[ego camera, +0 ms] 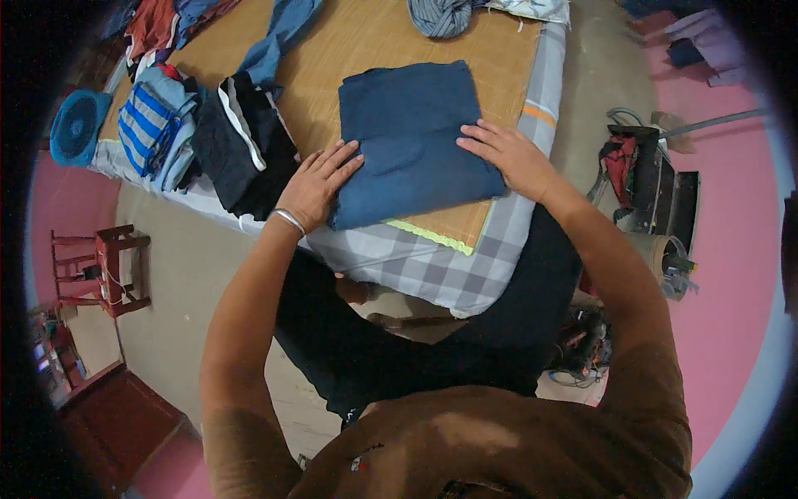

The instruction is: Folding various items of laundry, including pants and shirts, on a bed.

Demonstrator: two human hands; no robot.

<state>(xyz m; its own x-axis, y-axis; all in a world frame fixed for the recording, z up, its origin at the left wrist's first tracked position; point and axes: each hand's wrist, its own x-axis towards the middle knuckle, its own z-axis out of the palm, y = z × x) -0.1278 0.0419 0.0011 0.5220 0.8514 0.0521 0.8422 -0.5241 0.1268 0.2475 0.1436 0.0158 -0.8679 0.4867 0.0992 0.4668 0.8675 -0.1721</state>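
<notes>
A dark blue folded garment (411,146) lies flat near the corner of a bed, on a tan woven mat (461,227) with a yellow-green edge. My left hand (318,181), with a silver bangle at the wrist, rests spread at the garment's left edge. At its right edge lies my right hand (508,153), fingers apart and fingertips on the cloth. Just left of my left hand is a pile of folded black clothes (240,150) with a white stripe. Beyond that sits a stack of folded clothes (149,128), a blue and grey striped piece on top.
A grey checked sheet (436,280) covers the bed's edge. Blue cloth (280,37), a grey striped bundle (439,15) and red clothing (153,28) lie farther back. A blue round plastic object (78,128) is at the far left. A red wooden chair (112,271) stands left.
</notes>
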